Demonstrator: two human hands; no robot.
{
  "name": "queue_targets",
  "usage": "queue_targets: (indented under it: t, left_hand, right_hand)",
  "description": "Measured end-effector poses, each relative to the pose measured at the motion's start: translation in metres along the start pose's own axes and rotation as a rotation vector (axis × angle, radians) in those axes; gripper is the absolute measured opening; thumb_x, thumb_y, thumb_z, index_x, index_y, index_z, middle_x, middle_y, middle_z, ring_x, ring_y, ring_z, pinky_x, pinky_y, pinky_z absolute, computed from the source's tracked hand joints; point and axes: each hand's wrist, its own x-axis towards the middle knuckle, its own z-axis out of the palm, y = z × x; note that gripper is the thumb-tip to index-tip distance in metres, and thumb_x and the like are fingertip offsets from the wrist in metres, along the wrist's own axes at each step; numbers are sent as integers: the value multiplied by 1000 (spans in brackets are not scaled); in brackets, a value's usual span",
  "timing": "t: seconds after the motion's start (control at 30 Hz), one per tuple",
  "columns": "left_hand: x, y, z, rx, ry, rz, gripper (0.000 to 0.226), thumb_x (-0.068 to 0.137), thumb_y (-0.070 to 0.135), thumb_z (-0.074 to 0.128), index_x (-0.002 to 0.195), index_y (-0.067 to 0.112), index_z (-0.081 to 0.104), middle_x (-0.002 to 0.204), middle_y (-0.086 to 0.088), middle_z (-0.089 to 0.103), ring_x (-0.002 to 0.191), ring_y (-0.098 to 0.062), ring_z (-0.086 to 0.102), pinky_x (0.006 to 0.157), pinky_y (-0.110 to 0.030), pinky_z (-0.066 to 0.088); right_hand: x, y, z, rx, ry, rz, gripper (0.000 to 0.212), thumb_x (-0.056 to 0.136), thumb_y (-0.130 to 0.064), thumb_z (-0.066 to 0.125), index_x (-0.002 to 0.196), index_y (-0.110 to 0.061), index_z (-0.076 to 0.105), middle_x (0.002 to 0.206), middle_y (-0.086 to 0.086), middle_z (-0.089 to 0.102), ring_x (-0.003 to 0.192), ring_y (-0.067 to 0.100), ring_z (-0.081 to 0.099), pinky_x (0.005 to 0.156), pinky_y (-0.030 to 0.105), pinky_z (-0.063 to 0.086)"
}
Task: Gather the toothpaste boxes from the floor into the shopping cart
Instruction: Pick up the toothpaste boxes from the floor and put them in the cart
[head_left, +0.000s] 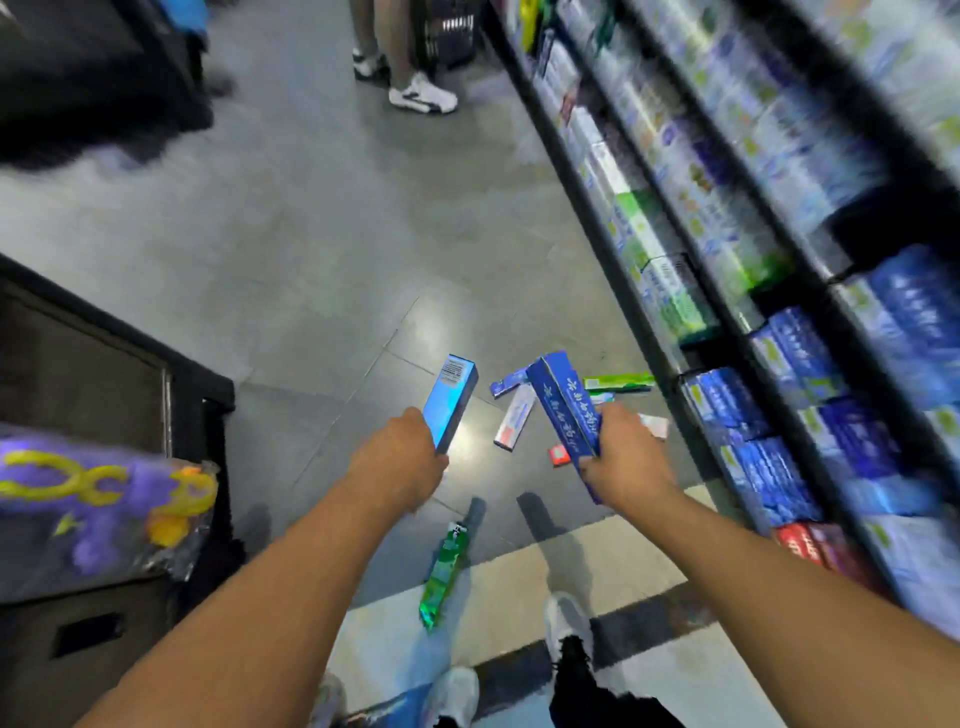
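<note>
Two boxes are already in hand: the left hand (400, 462) has its fingers wrapped round the lower end of a light-blue cardboard toothpaste box (451, 399), and the right hand (621, 460) clasps a dark-blue toothpaste box with white lettering (566, 410) — possibly a pair held together, though blur hides it. The black fabric-sided shopping cart (205, 395) stands to the left of the left hand. More boxes lie on the grey tiled floor (311, 260), right of the cart: a white and red box (514, 418), a small red box (558, 454), a green box (618, 382) by the shelf foot, and a long green box (444, 574) nearer the feet. Both loads probably go best leftward over the cart's rim, released low inside — keeping each grip firm until then.
</note>
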Motion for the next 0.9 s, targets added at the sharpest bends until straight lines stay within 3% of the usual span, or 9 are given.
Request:
queue_targets:
  t: [0.2, 0.37, 0.47, 0.63, 0.73, 0.9]
  left_hand:
    - [-116, 84, -125, 164, 64, 206, 32, 90, 36, 59, 102, 13, 41, 111, -11, 61, 90, -29, 58, 68, -31, 40]
    - [-195, 163, -148, 318, 85, 442, 30, 90, 37, 59, 105, 17, 43, 112, -9, 62, 89, -25, 57, 68, -29, 41]
    - [-243, 215, -134, 396, 63, 579, 35, 88, 41, 61, 111, 17, 49, 112, -8, 64, 96, -27, 62, 74, -30, 49]
    - [-339, 305, -83, 457, 7, 857, 43, 91, 44, 56, 117, 9, 50, 115, -12, 63, 103, -31, 62, 76, -33, 45]
    - [-405, 361, -32, 500, -64, 999, 40, 90, 44, 56, 111, 11, 50, 115, -13, 63, 104, -33, 62, 83, -37, 51]
    - [-536, 435, 72, 645, -112, 1269, 36, 91, 41, 54, 109, 10, 51, 111, -13, 65, 101, -35, 63, 77, -37, 49]
  right_hand:
    - [-128, -7, -154, 117, 193, 60, 36, 80, -17, 70, 111, -18, 51, 107, 3, 58, 96, 30, 64, 76, 38, 51]
    - [-227, 36, -207, 210, 281, 197, 49, 76, -26, 77, 115, -19, 48, 115, 4, 58, 104, 28, 59, 81, 39, 49]
    - [-286, 77, -224, 257, 334, 288, 51, 74, -26, 78, 116, -19, 50, 116, 6, 59, 106, 28, 59, 81, 37, 50]
    - [-393, 163, -234, 372, 446, 453, 47, 70, -26, 79, 108, -19, 53, 109, 5, 63, 100, 27, 62, 75, 36, 51]
    - [-476, 227, -228, 451, 530, 590, 47, 69, -26, 80, 108, -19, 53, 107, 4, 63, 101, 26, 62, 72, 32, 45]
    - [-635, 337, -201, 502, 669, 841, 41, 68, -29, 78, 100, -24, 53, 107, 1, 61, 102, 25, 61, 73, 32, 44]
